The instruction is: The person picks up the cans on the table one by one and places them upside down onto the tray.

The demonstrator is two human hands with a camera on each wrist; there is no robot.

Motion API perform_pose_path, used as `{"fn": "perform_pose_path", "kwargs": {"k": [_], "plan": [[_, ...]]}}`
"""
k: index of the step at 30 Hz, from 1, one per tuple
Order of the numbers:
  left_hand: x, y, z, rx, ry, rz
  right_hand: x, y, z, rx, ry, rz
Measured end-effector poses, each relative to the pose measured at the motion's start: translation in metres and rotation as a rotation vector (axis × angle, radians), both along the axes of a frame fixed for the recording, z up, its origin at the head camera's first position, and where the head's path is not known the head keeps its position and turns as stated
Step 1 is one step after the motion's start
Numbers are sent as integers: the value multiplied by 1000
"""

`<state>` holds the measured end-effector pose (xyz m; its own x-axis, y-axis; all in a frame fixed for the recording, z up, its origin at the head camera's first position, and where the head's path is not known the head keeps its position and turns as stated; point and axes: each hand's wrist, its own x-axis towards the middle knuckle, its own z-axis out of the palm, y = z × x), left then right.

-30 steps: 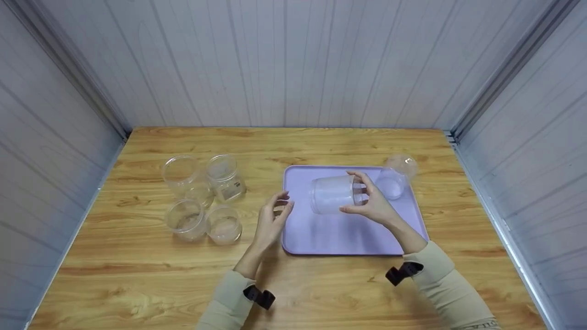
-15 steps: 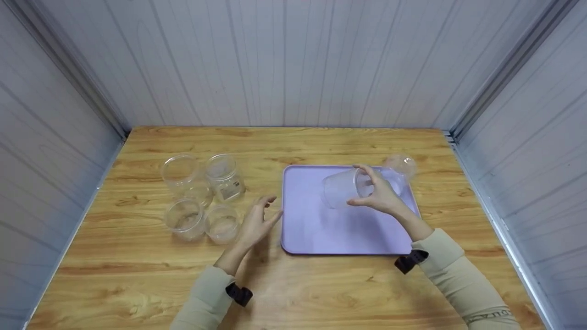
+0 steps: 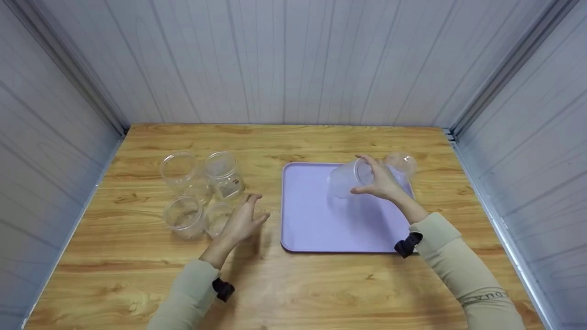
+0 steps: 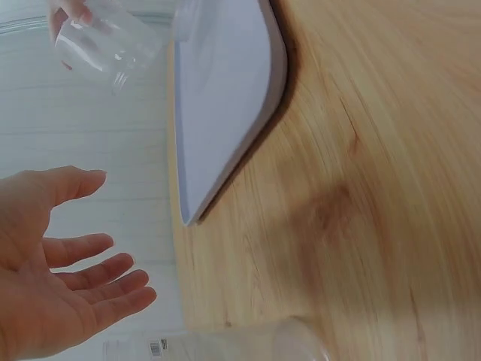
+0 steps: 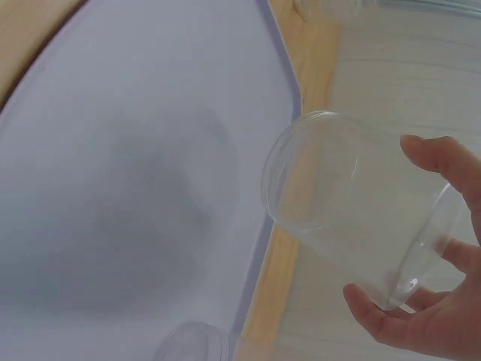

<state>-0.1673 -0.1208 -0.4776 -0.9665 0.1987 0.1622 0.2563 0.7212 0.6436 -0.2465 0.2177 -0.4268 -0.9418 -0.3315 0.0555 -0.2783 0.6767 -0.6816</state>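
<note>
A clear plastic jar hangs tilted over the purple tray. My right hand grips it around one end, fingers on one side and thumb on the other. The right wrist view shows the see-through jar in the fingers, its other end angled toward the tray. My left hand hovers, fingers spread and holding nothing, by the group of clear containers on the left. It partly covers the nearest container. From the left wrist view, the left hand has loosely bent fingers.
Beside the left hand stand several clear containers, among them a labelled jar, a back-left container and a front one. Another clear container sits at the tray's back right corner. Panelled walls enclose the wooden table.
My left hand has moved away from the tray, leftward to the clear containers. My right hand has moved slightly right and back with the jar, which has tilted more upright.
</note>
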Motion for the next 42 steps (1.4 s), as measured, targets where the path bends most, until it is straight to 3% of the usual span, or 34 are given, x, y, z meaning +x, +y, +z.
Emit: {"fn": "perform_pose_path", "kwargs": {"k": [6, 12, 18, 23, 27, 42], "plan": [[-1, -13, 1, -115, -28, 1, -9, -3, -1, 83, -40, -22], [-2, -25, 1, -313, -27, 6, -17, -4, -1, 156, -55, -20], [-2, -31, 0, -438, 41, -34, -22, -4, -5, 203, -60, -19], [-1, -38, 1, -520, 0, -62, -27, -4, -7, 222, -58, -15], [-4, -44, 2, -546, -58, -72, -30, -2, -8, 236, -63, -15], [-7, -57, 0, -527, -127, -70, -45, -1, -17, 277, -155, -54]]}}
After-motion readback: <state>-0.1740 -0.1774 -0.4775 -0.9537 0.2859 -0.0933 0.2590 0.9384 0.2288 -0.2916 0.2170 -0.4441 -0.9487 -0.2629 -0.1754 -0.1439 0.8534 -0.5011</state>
